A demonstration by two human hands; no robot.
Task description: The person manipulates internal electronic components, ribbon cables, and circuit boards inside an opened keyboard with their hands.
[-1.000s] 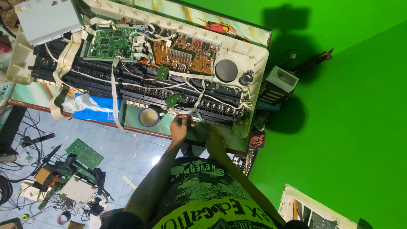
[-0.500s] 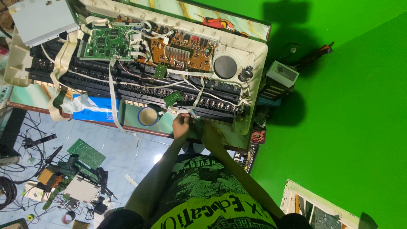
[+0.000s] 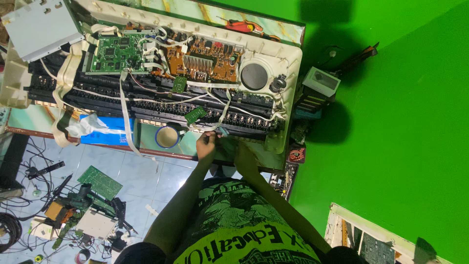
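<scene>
Head view, read from left to right: a grey metal cover plate (image 3: 41, 27) lay at the far left corner of the opened electronic keyboard (image 3: 288, 73). Next along sat the green circuit board (image 3: 117, 53), then the brown circuit board (image 3: 202, 61), and past that the round black speaker (image 3: 254, 76) in the cream casing. White ribbon cables (image 3: 124, 105) ran down from the boards and over the black key assembly (image 3: 146, 100). Below the casing a roll of blue tape (image 3: 167, 137) stood on the table (image 3: 146, 146), just beside my left hand (image 3: 206, 145).

My left hand was at the near edge of the key assembly, fingers curled and pinched close together. They appeared to grip a small part there, but it was too small for me to tell what. A small green board (image 3: 195, 115) lay on the cables just above that hand. My right hand (image 3: 244, 157) rested next to it against the same near edge of the casing; its fingers were tucked out of sight, so I cannot tell how far they were open.

On the tiled floor (image 3: 146, 171) at lower left lay another loose green board (image 3: 99, 182) among tools and wires.
</scene>
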